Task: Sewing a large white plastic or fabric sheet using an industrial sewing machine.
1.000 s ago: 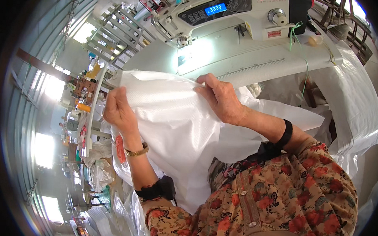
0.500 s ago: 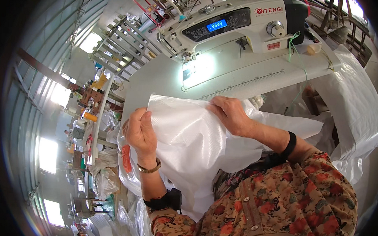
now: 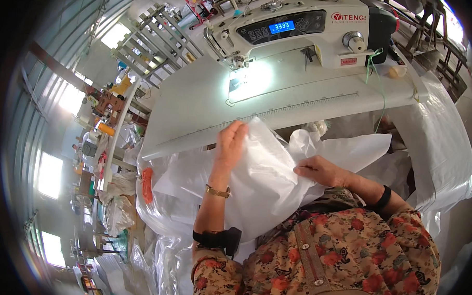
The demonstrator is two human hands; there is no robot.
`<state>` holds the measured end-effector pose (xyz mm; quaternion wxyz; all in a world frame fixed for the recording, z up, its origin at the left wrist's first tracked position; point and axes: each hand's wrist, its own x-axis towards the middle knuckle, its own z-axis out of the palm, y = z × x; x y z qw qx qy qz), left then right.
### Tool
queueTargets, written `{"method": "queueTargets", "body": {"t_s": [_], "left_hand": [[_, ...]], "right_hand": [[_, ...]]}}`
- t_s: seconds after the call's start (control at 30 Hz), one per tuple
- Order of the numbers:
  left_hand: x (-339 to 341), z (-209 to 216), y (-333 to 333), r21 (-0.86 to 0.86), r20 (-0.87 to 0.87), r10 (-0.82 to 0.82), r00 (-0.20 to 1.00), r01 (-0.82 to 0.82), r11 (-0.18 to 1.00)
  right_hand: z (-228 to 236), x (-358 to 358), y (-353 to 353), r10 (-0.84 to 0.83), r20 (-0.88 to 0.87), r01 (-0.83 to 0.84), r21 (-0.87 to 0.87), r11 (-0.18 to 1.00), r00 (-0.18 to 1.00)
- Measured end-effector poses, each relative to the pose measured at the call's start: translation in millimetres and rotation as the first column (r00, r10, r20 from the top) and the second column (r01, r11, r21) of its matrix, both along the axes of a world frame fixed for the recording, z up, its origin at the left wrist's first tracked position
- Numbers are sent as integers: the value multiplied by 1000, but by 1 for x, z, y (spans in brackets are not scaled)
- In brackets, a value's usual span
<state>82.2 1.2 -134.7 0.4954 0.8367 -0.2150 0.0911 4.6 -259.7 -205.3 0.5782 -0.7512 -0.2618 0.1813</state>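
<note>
White woven sheet, white sewing machine with blue display, floral orange-red sleeves, gold bracelet.
</note>
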Motion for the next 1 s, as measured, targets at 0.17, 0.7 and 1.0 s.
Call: {"method": "queueTargets", "body": {"t_s": [0.17,0.7,1.0], "left_hand": [[-4,6,-23,88,70,-13,997,6,996],[0,23,-26,32,21,1,1000,-2,999],[8,15,-33,-82,-69,60,996,-65,995]], "right_hand": [[11,33,15,-283,197,219,292,931,939],[56,62,56,-370,262,342,146,928,891],[40,40,64,-310,810,547,-16,837,497]]}}
